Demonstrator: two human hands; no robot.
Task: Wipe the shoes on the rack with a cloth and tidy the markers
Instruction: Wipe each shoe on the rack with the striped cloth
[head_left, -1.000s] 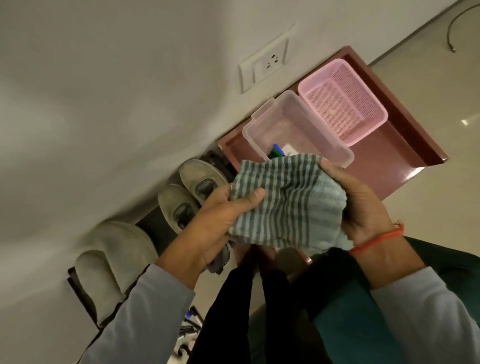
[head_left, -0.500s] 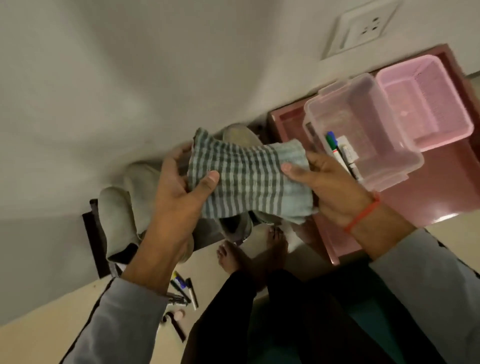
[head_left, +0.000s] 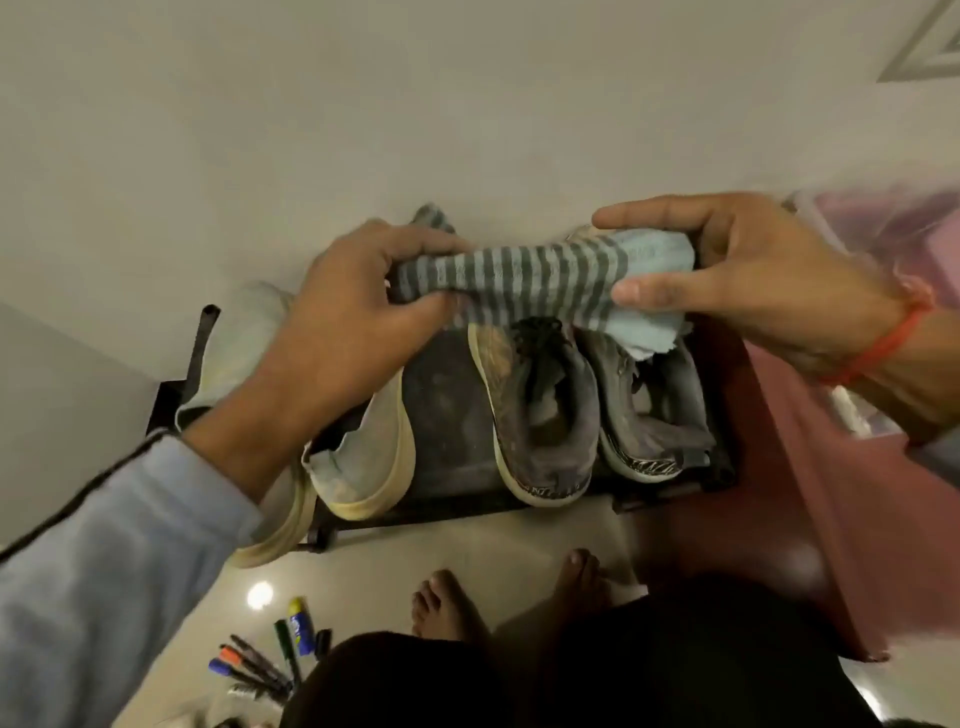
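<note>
A grey-and-pale-blue striped cloth is stretched between my hands above the shoe rack. My left hand grips its left end and my right hand pinches its right end between thumb and fingers. Below on the dark rack stand a pair of dusty grey sneakers on the right and a pair of pale slip-on shoes on the left, partly hidden by my left arm. Several markers lie loose on the floor at the lower left.
A dark red low table stands right of the rack, with a blurred clear plastic box on it. My bare feet are on the tiled floor before the rack. The wall rises directly behind the rack.
The view has swung left and down onto the rack. The cloth, held spread open before, is now folded into a narrow band between my hands, lower and closer to the shoes.
</note>
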